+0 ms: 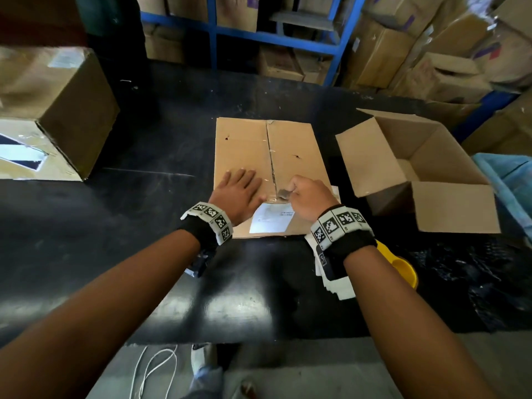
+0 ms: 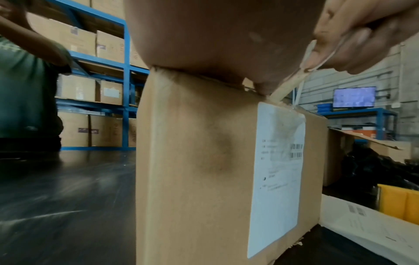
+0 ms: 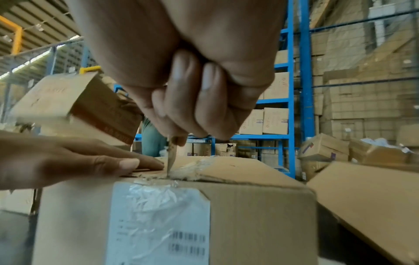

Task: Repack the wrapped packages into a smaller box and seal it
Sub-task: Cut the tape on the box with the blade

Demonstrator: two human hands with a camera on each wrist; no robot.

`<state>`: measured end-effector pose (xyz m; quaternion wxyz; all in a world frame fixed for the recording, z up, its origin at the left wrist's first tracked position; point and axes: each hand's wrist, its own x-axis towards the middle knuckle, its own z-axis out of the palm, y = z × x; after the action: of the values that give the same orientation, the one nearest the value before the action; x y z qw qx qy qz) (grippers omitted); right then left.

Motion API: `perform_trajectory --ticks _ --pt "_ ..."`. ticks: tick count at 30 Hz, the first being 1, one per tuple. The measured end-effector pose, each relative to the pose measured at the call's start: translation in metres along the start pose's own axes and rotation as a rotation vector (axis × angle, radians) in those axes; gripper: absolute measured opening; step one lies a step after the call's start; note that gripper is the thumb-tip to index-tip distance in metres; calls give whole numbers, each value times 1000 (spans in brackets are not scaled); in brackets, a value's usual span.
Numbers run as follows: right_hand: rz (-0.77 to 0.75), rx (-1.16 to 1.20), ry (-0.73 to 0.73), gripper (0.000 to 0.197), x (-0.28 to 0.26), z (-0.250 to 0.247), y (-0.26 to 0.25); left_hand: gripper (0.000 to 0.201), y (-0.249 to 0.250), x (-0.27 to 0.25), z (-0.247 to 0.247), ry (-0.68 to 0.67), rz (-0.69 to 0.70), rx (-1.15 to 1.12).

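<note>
A taped cardboard box (image 1: 293,145) with a white label (image 1: 272,218) on its near side stands mid-table. My left hand (image 1: 241,184) lies flat, fingers straight, pressing on the left top flap near the front edge. My right hand (image 1: 290,192) pinches a strip of packing tape (image 1: 283,194) at the near end of the centre seam. In the right wrist view the tape strip (image 3: 171,154) runs taut from the fingers (image 3: 181,100) down to the seam of the box (image 3: 249,215). A smaller open box (image 1: 374,159) stands to the right, its visible inside bare. No wrapped packages show.
A large closed carton (image 1: 57,110) sits at the left on the black table (image 1: 144,211). White sheets (image 1: 336,286) and a yellow object (image 1: 403,269) lie under my right wrist. Blue plastic (image 1: 512,182) is far right. Blue racks (image 1: 244,36) hold cartons behind. A person in green (image 2: 22,89) stands beyond.
</note>
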<state>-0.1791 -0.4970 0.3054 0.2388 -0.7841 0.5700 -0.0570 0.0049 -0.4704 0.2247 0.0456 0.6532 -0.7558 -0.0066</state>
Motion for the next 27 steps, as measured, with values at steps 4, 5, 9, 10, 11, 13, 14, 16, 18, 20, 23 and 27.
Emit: perform_trajectory --ticks 4,5,9,10,11,13,14,16,18,20,23,27 --pt "18 263 117 16 -21 8 31 69 1 -9 5 -21 5 42" --pt "23 358 140 11 -27 13 40 63 1 -11 6 -11 3 43" --pt "98 638 91 16 -53 42 72 68 5 -23 7 44 -12 -30" --pt "116 661 44 15 -57 53 77 68 6 -27 8 70 -10 -50" --pt "125 649 13 14 -61 63 81 65 8 -30 9 107 -7 -57" --pt "127 555 1 17 -61 87 87 54 10 -35 14 156 -3 -50" --pt "138 497 -2 18 -59 99 90 52 10 -36 15 155 0 -51" --pt "179 406 -43 19 -53 122 91 55 6 -39 17 143 10 -60" --pt "214 335 -91 22 -46 141 92 54 1 -39 17 162 28 -69" --pt "236 278 -119 22 -39 153 93 52 -3 -38 15 202 61 -80" --pt "247 201 -137 16 -34 161 93 47 -14 -34 13 260 109 -83" --pt "264 203 -65 15 -32 159 93 43 -29 -19 7 279 182 -116"
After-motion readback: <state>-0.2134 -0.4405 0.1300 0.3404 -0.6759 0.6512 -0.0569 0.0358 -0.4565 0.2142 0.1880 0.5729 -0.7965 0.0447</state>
